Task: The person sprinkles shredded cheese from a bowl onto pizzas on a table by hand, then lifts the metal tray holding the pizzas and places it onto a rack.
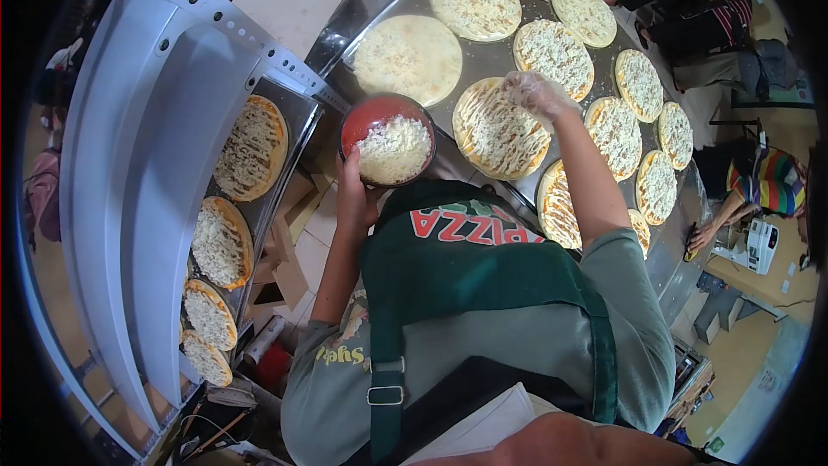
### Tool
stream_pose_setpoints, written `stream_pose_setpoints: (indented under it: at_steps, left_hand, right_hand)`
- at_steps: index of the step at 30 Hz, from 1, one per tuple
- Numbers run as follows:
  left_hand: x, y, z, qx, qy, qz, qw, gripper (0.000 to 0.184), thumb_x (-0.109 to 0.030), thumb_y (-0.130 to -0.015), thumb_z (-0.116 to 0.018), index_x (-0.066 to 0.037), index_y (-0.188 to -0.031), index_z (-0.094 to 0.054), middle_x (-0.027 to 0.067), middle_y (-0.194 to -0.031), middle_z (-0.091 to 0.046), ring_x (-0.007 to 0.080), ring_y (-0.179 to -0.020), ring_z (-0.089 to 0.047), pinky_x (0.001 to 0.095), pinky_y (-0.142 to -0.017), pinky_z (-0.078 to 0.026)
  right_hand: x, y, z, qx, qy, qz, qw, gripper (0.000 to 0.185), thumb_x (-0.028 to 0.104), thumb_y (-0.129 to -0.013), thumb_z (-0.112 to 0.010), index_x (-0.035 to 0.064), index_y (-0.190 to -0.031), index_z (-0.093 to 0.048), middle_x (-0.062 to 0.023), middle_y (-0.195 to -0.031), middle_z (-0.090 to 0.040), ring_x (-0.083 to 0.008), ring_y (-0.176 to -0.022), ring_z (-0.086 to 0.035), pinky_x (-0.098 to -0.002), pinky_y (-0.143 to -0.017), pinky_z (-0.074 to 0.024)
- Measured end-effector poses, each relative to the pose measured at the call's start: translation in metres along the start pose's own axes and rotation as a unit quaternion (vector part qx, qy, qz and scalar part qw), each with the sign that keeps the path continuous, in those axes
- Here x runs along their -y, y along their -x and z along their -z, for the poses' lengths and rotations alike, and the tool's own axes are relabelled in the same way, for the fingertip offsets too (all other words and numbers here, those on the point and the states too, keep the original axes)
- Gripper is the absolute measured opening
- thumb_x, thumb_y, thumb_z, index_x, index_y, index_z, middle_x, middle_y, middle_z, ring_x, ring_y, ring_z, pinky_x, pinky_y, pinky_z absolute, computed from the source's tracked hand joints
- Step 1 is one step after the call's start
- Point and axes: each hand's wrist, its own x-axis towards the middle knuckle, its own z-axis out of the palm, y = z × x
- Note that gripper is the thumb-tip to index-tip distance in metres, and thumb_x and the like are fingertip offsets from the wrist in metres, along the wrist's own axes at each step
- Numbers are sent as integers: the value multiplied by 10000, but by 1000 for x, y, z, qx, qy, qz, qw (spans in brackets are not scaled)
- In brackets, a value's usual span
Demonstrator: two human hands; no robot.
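My left hand [352, 185] is closed on the rim and side of a round bowl [358, 112], red inside and dark outside. Grated cheese [397, 148] lies heaped in it. My right hand [539, 95], in a clear plastic glove, is over the far right edge of a pizza [496, 134]. Its fingers are bunched and point downward; what is between them, if anything, is hidden. Brown sauce streaked with pale lines shows on this pizza, with some cheese. Beside it, another pizza [556, 60] is thickly covered in grated cheese.
Several more pizzas stand on the metal table [474, 65]. Left of me, a grey metal rack [185, 95] holds a tray with several cheese-topped pizzas [250, 151]. A pale board [293, 9] and bowls are at the back left. A person in a striped top [776, 181] is at the right.
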Motion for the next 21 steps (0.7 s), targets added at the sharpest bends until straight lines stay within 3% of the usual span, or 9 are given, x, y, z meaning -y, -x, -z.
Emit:
stream_pose_setpoints:
  at_steps: [2,5,8,12,14,15,17,18,21]
  left_hand:
    - [-1,-1,0,0,-1,-1,1000,473,-394,-880,-353,-88,-1240,-350,113,-1196,-472,254,-1064,-497,426,-869,-412]
    - [0,-4,5,28,36,-5,999,466,-332,-867,-402,-125,-1257,-254,126,-1215,-400,275,-1065,-478,445,-790,-465]
    - [-2,-2,7,44,48,-2,998,464,-332,-867,-406,-131,-1257,-255,121,-1216,-402,272,-1071,-474,443,-808,-452]
    - [-5,5,5,8,7,-7,1000,469,-393,-877,-367,-100,-1242,-338,104,-1203,-465,250,-1081,-481,438,-873,-398]
    - [-6,6,5,-16,-5,-10,1000,467,-397,-873,-373,-116,-1244,-326,103,-1209,-455,254,-1088,-474,457,-869,-395]
    - [-7,7,5,-18,-5,-10,1000,467,-397,-873,-373,-116,-1244,-326,103,-1209,-455,254,-1088,-474,457,-869,-395]
    - [-10,8,5,-28,-3,-13,1000,468,-402,-871,-376,-125,-1243,-320,105,-1212,-449,259,-1093,-468,471,-867,-393]
    - [-10,7,7,-29,-3,-13,999,468,-402,-871,-376,-125,-1243,-320,105,-1212,-449,259,-1093,-468,471,-867,-393]
    - [-8,2,13,-10,0,-4,1000,478,-407,-869,-377,-120,-1247,-317,108,-1211,-450,258,-1090,-471,464,-870,-393]
  right_hand:
    - [3,-6,-6,-22,106,61,992,218,13,-612,-558,44,-826,-591,-37,-729,-546,-133,-672,-501,-228,-585,-403]
    - [8,-20,-16,-3,161,119,980,254,2,-587,-553,34,-836,-593,-48,-771,-550,-157,-735,-508,-245,-640,-413]
    - [9,-21,-21,-24,210,187,959,242,-5,-600,-541,38,-830,-600,-61,-774,-548,-165,-765,-512,-260,-676,-418]
    - [19,-22,-26,91,78,45,992,251,-12,-641,-525,40,-875,-599,-65,-833,-568,-171,-792,-520,-267,-712,-424]
    - [44,4,-29,-3,355,172,919,223,7,-681,-542,24,-897,-594,-55,-865,-586,-155,-779,-527,-262,-700,-432]
    - [35,1,-30,-2,355,173,919,223,7,-681,-542,24,-897,-594,-55,-865,-586,-155,-779,-527,-262,-700,-432]
    - [4,-7,-30,31,85,50,995,218,56,-691,-599,38,-908,-600,-56,-898,-593,-137,-781,-531,-252,-696,-434]
    - [3,-1,-34,-18,107,3,994,185,83,-700,-617,56,-883,-609,-61,-896,-593,-123,-808,-531,-248,-702,-433]
    - [9,4,-30,14,200,18,979,188,98,-721,-603,72,-907,-600,-77,-926,-595,-147,-846,-543,-272,-730,-441]
